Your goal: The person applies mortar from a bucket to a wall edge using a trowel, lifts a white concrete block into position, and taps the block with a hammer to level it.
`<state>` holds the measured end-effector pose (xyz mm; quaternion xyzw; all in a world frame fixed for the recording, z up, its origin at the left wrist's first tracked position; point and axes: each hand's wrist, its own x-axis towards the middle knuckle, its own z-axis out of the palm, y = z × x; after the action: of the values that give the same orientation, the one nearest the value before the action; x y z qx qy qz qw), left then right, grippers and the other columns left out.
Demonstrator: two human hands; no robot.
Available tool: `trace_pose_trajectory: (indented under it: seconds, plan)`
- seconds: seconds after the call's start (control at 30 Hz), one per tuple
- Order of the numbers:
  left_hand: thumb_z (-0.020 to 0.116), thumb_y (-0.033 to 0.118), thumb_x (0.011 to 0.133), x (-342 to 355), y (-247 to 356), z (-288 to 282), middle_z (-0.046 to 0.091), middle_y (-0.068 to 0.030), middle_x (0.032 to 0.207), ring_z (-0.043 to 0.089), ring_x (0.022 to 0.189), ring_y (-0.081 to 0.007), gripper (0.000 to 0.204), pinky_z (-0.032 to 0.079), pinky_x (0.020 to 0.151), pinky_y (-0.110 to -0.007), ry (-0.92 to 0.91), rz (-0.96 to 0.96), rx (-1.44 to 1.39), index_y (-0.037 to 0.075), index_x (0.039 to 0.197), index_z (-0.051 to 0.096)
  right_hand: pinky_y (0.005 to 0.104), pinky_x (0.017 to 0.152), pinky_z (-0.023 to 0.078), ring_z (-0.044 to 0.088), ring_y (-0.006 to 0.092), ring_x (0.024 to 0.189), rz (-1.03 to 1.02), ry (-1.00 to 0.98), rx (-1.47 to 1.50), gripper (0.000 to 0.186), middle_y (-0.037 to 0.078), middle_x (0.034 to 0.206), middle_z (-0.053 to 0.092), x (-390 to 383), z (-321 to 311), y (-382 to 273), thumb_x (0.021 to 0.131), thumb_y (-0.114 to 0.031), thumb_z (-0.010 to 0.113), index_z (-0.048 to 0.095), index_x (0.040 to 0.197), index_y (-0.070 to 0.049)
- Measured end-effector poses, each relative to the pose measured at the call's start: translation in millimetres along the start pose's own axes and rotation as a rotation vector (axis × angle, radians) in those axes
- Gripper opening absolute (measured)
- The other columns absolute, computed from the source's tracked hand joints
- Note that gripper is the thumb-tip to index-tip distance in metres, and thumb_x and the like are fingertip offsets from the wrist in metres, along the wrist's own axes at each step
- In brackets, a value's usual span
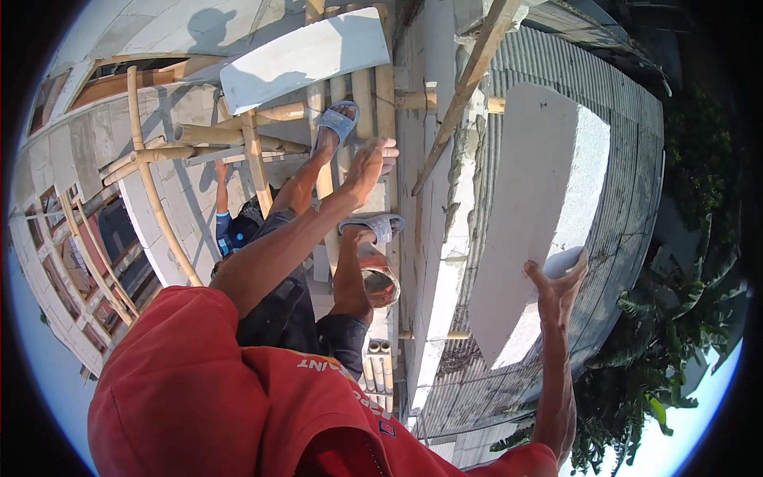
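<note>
Red shirt (175,381) closest; the right hand's (559,290) grip pinches the pale block (524,207) beyond the wall's (449,286) right edge. The left hand (369,171) is spread, seemingly unladen. Apparently a handling step, calling for steady support.

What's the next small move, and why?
Probably bring the left hand across to steady the white panel: that hand looks empty, while only the right hand is at the panel, by its lower right edge in the picture. The panel is long, so a second support would likely help.
</note>
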<state>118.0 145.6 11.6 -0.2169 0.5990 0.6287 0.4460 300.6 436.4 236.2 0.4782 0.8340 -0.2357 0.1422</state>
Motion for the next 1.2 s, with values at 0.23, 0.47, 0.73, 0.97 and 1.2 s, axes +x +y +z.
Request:
trace_pose_trajectory:
  seconds: [0.23, 0.47, 0.73, 0.97, 1.2]
  plan:
    - [0.052, 0.048, 0.102, 1.8, -37.7, -73.2, 0.061, -0.0182, 0.127, 0.061, 0.116, -0.0273, 0.060, 0.047, 0.102, -0.038, -0.055, -0.026, -0.022, 0.000, 0.138, 0.050, 0.0550, 0.098, 0.043, 0.043, 0.0405, 0.121, -0.058, -0.054, -0.055, 0.118, 0.025, 0.129, 0.038, 65.1, 63.3, -16.1, 0.066, -0.037, 0.085, 0.016, 0.149, 0.011]
    - [0.056, 0.043, 0.101, -21.0, -91.9, -179.6, 0.052, -0.0162, 0.132, 0.059, 0.120, -0.0276, 0.059, 0.047, 0.103, -0.039, -0.066, -0.042, -0.225, 0.003, 0.142, 0.041, 0.0519, 0.094, 0.045, 0.046, 0.0361, 0.110, -0.145, -0.016, -0.018, 0.113, 0.023, 0.121, 0.040, 96.8, 101.2, -33.1, 0.065, -0.031, 0.088, 0.020, 0.146, 0.012]
    - [0.063, 0.036, 0.100, -17.4, -75.9, -126.7, 0.060, -0.0109, 0.111, 0.057, 0.099, -0.0168, 0.053, 0.047, 0.085, -0.032, 0.226, 0.019, 0.117, -0.005, 0.132, 0.051, 0.0511, 0.093, 0.047, 0.048, 0.0357, 0.109, -0.080, -0.046, 0.057, 0.114, 0.022, 0.119, 0.040, 103.8, 116.6, -46.1, 0.067, -0.030, 0.088, 0.019, 0.147, 0.012]
    - [0.062, 0.029, 0.100, -12.2, -86.6, -133.4, 0.058, -0.0107, 0.116, 0.055, 0.101, -0.0149, 0.047, 0.046, 0.088, -0.030, 0.222, 0.027, 0.196, -0.005, 0.131, 0.052, 0.0501, 0.091, 0.049, 0.050, 0.0359, 0.109, -0.090, -0.033, -0.008, 0.113, 0.022, 0.119, 0.040, 106.5, 127.7, -61.0, 0.067, -0.031, 0.087, 0.019, 0.147, 0.012]
    - [0.063, 0.023, 0.100, -8.7, -79.9, -131.2, 0.056, -0.0081, 0.112, 0.051, 0.099, -0.0125, 0.046, 0.044, 0.087, -0.027, 0.201, 0.069, 0.059, -0.006, 0.133, 0.049, 0.0506, 0.092, 0.050, 0.049, 0.0366, 0.113, -0.085, -0.045, -0.056, 0.114, 0.022, 0.122, 0.040, 110.4, 140.7, -64.3, 0.068, -0.035, 0.087, 0.019, 0.148, 0.011]
